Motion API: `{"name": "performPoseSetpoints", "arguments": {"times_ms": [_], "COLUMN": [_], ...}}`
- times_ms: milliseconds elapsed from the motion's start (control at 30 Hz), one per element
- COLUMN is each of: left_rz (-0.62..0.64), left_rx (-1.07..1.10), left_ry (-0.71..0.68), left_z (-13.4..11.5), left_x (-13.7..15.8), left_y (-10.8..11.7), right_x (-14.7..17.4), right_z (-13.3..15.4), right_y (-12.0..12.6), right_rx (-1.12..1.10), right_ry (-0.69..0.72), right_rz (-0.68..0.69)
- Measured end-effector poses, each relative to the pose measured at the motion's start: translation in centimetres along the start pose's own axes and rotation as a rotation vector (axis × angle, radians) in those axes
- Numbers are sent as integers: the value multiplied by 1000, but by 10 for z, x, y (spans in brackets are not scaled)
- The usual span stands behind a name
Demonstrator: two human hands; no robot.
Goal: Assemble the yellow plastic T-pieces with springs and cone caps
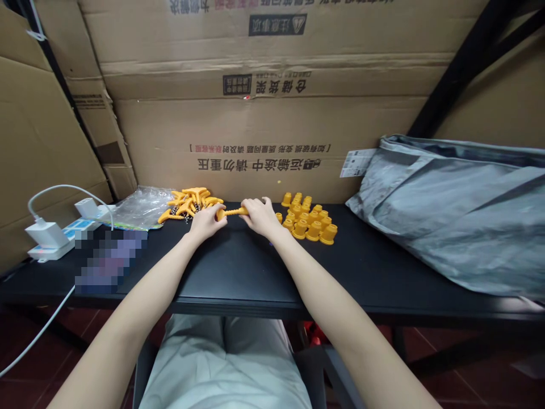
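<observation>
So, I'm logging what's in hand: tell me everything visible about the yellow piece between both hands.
The yellow piece looks like plastic: a slim, ridged or twisted rod, broader toward the left hand. It runs roughly level over the black tabletop, held near its ends by the left hand and right hand, which partly hide them.

Figure: Objects counted on and over the table (pixel 238 267)

Two hands, left hand (pixel 207 221) and right hand (pixel 259 216); one yellow rod (pixel 234 212); roughly twenty yellow cups (pixel 314 228), overlapping; several heaped yellow handles (pixel 196 196), number unclear; one grey bag (pixel 451 210); two chargers (pixel 45 234).
</observation>
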State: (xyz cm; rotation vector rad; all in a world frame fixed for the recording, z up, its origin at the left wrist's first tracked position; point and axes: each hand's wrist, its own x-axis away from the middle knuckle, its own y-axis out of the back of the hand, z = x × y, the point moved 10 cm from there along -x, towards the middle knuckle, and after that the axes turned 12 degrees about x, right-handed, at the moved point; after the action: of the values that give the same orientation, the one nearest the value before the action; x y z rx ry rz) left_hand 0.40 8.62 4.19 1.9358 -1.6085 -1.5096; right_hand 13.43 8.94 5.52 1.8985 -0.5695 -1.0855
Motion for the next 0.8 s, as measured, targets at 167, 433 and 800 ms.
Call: {"name": "performPoseSetpoints", "arguments": {"times_ms": [167,433,800], "left_rz": [-1,2,-33], "left_rx": [-10,20,-3], "left_ry": [3,54,164], "left_z": [1,6,20], "left_x": [0,0,-1], "left_y": [0,2,6], "right_x": [0,1,12], "right_z": [0,-17,-78], "right_y": [-12,1,-3], "right_rx": [-54,22,40], "right_ry": [32,-56,-429], "right_rz": [54,-25,-82]}}
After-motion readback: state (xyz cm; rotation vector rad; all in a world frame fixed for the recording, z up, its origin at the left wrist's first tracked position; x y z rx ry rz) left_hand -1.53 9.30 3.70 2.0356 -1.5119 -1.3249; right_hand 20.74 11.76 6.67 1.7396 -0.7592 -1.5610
